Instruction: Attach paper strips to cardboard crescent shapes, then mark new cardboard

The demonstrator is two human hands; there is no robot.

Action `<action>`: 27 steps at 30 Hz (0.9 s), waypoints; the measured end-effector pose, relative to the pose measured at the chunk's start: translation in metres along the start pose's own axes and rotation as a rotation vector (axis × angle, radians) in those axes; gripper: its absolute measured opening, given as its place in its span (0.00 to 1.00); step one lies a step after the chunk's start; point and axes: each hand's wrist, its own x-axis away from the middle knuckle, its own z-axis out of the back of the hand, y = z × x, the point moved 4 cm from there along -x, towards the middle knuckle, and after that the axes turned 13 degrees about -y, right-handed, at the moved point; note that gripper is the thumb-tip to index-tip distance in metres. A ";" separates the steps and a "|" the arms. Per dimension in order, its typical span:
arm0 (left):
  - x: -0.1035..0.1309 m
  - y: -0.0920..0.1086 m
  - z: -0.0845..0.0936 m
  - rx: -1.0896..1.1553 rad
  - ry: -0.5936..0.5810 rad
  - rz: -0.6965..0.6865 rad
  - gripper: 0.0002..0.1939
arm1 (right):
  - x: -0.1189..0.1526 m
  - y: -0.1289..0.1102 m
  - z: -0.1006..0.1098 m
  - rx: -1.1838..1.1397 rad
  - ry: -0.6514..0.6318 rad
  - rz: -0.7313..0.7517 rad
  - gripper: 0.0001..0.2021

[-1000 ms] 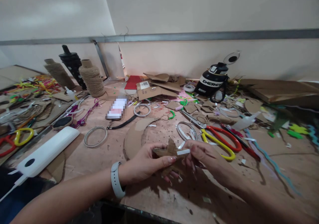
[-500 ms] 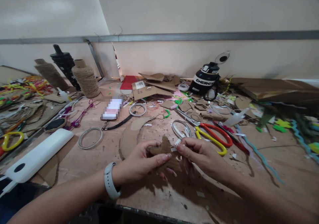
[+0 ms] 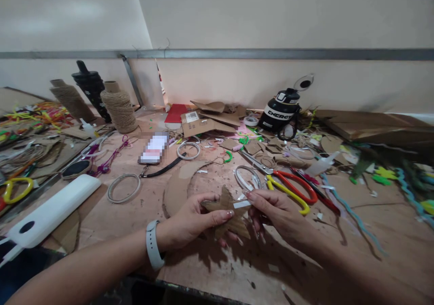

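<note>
Brown cardboard star (image 3: 233,227), held above the near table edge (image 3: 203,291), is gripped between left-hand (image 3: 196,220) thumb and fingers; right-hand (image 3: 276,211) fingertips pinch the white strip (image 3: 242,204) at one point's end. Recommended: brace that point, align the strip squarely, press evenly.

Star (image 3: 225,202) before crescent (image 3: 178,185); on table (image 3: 115,223): scissors (image 3: 270,171) right of crescent, phone (image 3: 154,148) behind it to left, bottle (image 3: 278,112) behind scissors
</note>
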 end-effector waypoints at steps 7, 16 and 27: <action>0.001 0.000 -0.004 -0.036 0.031 0.009 0.17 | -0.001 0.011 0.001 0.010 -0.009 -0.084 0.26; 0.001 -0.001 -0.001 -0.031 0.040 -0.017 0.17 | -0.003 0.011 0.000 0.026 0.000 -0.098 0.29; -0.001 0.000 -0.006 -0.046 0.061 0.020 0.17 | -0.005 0.017 -0.003 0.117 -0.008 -0.062 0.24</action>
